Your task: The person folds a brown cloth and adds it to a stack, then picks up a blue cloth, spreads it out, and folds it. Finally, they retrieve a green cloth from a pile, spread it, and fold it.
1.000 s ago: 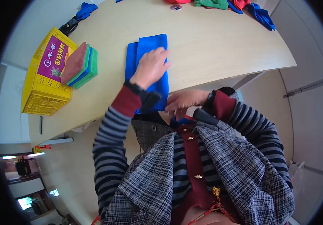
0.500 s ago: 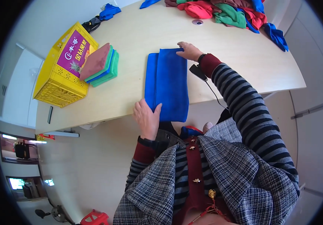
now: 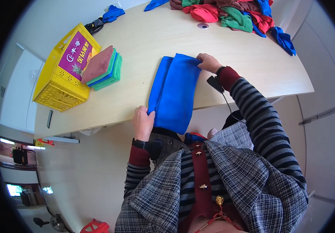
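Note:
A blue cloth, folded lengthwise into overlapping layers, lies slanted on the pale table. Its lower end hangs over the near edge. My left hand pinches the cloth's left side close to that edge, thumb on top and fingers curled. At the far right corner my right hand holds the cloth between thumb and fingers. Left of the cloth stands a neat stack of folded cloths in brown, green and blue, leaning by a yellow plastic crate.
A loose heap of red, green, brown and blue cloths covers the far right of the table. A small black device with a cable lies near my right wrist. A blue cloth sits at the far left. A round cable hole is in the tabletop.
The cloth has turned clockwise, its far end shifting right with my right hand. My left hand has moved slightly left and its fingers have closed on the cloth's edge.

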Demonstrator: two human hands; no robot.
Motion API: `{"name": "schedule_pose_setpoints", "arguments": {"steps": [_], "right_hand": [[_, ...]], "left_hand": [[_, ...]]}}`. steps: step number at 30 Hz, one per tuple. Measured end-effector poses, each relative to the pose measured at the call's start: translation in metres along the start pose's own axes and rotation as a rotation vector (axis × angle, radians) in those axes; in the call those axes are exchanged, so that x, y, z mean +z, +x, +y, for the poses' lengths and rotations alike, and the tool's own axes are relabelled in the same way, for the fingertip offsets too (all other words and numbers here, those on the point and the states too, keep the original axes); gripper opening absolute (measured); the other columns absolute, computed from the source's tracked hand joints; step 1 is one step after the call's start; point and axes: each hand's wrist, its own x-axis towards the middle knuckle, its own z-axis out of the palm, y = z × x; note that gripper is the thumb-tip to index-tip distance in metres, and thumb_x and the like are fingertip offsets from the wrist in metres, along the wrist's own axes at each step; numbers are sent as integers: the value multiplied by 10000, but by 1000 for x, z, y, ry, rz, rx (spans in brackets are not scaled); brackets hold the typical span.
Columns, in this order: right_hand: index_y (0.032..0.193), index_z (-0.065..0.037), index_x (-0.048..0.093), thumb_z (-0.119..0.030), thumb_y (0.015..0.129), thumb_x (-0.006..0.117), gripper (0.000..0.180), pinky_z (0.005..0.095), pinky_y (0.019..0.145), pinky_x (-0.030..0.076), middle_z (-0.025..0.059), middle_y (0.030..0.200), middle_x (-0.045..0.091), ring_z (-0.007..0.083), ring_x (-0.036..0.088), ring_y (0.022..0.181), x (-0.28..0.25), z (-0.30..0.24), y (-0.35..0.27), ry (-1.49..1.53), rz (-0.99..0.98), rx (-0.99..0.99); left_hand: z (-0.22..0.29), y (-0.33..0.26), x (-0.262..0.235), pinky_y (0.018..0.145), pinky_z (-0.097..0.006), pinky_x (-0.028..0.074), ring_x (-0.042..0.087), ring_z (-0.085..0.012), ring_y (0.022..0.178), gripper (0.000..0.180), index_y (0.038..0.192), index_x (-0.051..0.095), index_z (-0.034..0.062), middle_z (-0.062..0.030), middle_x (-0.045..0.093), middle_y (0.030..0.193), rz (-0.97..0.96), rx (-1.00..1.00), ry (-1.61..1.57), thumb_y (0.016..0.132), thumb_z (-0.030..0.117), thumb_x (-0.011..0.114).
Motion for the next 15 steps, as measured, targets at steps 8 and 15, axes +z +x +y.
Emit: {"name": "schedule_pose_setpoints", "arguments": {"steps": [8, 15], "right_hand": [[1127, -5, 639, -174, 788, 677, 381, 383, 872, 526, 183, 1053, 685, 320, 662, 980, -31, 23, -139, 108, 80, 133], [1197, 14, 635, -259, 865, 685, 433, 334, 840, 520, 151, 1041, 690, 235, 650, 947, -36, 37, -195, 265, 57, 278]], "left_hand": [[9, 65, -1, 754, -485, 479, 623, -385, 883, 202, 958, 591, 26, -161, 648, 889, -9, 307, 147, 862, 179, 681], [55, 114, 8, 862, -464, 456, 596, -343, 1056, 288, 1070, 602, 41, -135, 650, 1096, 279, 720, 315, 873, 226, 703]]}}
